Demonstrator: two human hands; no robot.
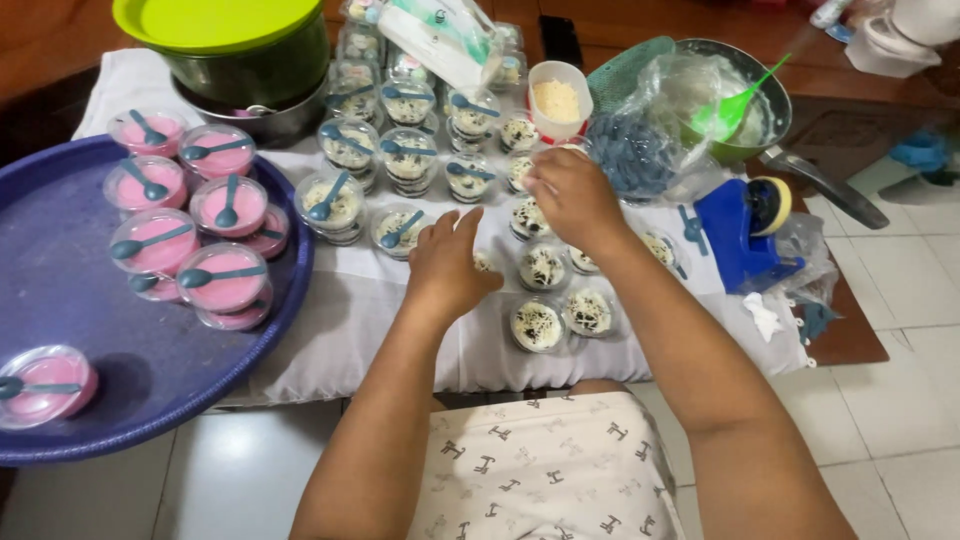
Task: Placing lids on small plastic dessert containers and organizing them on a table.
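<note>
We rest our left hand (pixel 447 262), fingers spread and empty, on the white cloth (pixel 350 320) beside open cookie-topped dessert cups (pixel 540 325); our right hand (pixel 572 195) hovers curled over them, its grip hidden, right of the blue tray (pixel 60 290).

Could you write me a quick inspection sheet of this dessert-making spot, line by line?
Surface: white cloth spread over a low table.
Job's things: open dessert cups with dark crumbs near both hands; lidded crumb cups with blue spoons behind.
Clutter: blue round tray bearing pink dessert cups; green-lidded pot; metal bowl with a green spatula; blue tape dispenser.
Fingers: left hand and right hand both over the open cups; grip unclear.
Cables: nothing seen.
Surroundings: white tiled floor.
</note>
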